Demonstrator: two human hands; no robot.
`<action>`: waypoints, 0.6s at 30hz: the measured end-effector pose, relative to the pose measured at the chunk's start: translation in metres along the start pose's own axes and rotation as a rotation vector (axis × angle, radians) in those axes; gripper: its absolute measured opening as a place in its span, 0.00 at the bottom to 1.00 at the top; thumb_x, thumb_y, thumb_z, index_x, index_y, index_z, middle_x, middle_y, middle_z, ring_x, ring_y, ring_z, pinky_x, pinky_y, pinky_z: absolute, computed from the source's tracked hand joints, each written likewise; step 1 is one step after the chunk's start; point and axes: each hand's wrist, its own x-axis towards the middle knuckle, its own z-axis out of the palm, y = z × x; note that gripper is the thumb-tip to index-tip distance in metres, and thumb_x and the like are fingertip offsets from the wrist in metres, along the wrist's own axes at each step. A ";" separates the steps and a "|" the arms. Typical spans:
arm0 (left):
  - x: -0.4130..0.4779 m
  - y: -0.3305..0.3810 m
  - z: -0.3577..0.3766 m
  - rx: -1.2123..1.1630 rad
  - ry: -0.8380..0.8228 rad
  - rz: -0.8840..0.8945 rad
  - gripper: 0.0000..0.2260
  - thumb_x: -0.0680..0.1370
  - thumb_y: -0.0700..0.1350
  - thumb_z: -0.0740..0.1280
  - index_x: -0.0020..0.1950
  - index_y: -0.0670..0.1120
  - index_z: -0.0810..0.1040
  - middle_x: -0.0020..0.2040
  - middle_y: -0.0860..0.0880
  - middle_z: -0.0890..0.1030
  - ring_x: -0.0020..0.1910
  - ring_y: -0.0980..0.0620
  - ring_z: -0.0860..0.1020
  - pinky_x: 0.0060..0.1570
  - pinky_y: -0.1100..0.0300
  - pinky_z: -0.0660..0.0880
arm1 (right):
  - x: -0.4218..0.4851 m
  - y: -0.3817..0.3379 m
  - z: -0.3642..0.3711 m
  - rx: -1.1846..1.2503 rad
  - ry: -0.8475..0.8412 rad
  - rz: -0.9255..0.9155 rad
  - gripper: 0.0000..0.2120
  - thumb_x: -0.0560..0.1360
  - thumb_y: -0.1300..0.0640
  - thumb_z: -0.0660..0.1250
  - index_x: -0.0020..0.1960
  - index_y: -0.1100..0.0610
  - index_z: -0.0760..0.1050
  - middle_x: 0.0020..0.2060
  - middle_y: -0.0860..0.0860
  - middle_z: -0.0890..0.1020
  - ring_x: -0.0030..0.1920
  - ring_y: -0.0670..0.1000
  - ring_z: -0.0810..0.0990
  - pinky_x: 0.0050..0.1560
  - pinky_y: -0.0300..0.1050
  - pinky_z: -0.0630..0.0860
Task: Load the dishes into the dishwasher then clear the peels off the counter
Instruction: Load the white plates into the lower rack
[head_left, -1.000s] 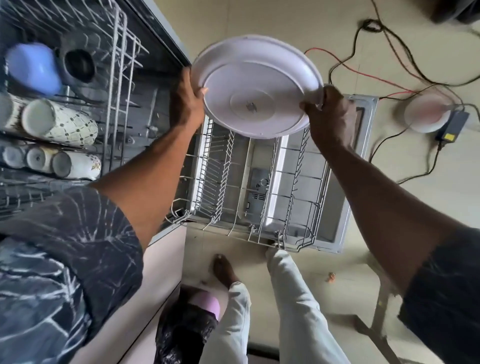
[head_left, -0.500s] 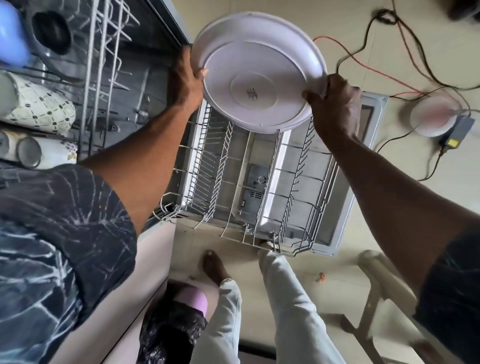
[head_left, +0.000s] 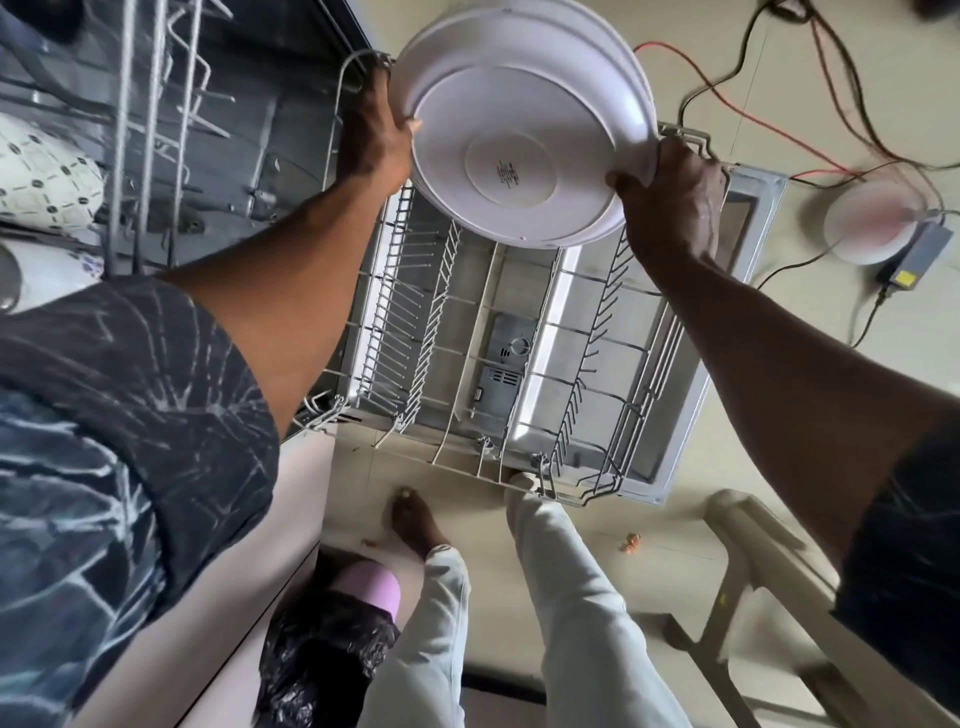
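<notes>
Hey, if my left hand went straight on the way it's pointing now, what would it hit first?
Probably the wire rim of the lower rack, just beyond the left hand, which grips the white plates by the edge. Depth is unclear, so the hand may be well above it.

Soft, even daylight keeps the scene bright, strongest on the pale floor (head_left: 675, 530) and the white underside of the plate (head_left: 519, 130), with only faint shadows, while the dishwasher tub (head_left: 270, 78) at upper left sits dimmer and grey. Motion blur smears the upper rack wires (head_left: 150, 104), the round white disc (head_left: 867, 223) on the floor at right and the patterned sleeve (head_left: 104, 441). The wide lens stretches and bows both forearms toward the frame edges.
</notes>
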 end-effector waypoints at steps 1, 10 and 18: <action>0.000 0.000 0.001 0.011 -0.003 0.003 0.24 0.80 0.45 0.69 0.75 0.45 0.67 0.68 0.43 0.77 0.64 0.45 0.78 0.58 0.59 0.72 | 0.000 0.000 0.002 0.004 -0.009 0.011 0.24 0.77 0.44 0.68 0.67 0.57 0.72 0.60 0.58 0.77 0.58 0.56 0.73 0.49 0.43 0.66; 0.003 0.007 0.018 0.064 -0.046 -0.060 0.24 0.82 0.50 0.66 0.74 0.42 0.67 0.70 0.41 0.74 0.67 0.44 0.75 0.63 0.56 0.73 | 0.005 -0.003 0.017 0.139 0.060 0.118 0.28 0.75 0.54 0.72 0.70 0.61 0.65 0.63 0.56 0.76 0.62 0.55 0.74 0.50 0.46 0.67; 0.006 0.025 0.019 0.121 -0.198 -0.130 0.33 0.82 0.55 0.64 0.80 0.39 0.57 0.76 0.39 0.67 0.71 0.41 0.71 0.66 0.54 0.70 | 0.019 0.007 0.018 0.224 0.085 0.199 0.18 0.75 0.50 0.70 0.60 0.58 0.74 0.48 0.48 0.79 0.47 0.50 0.75 0.43 0.43 0.70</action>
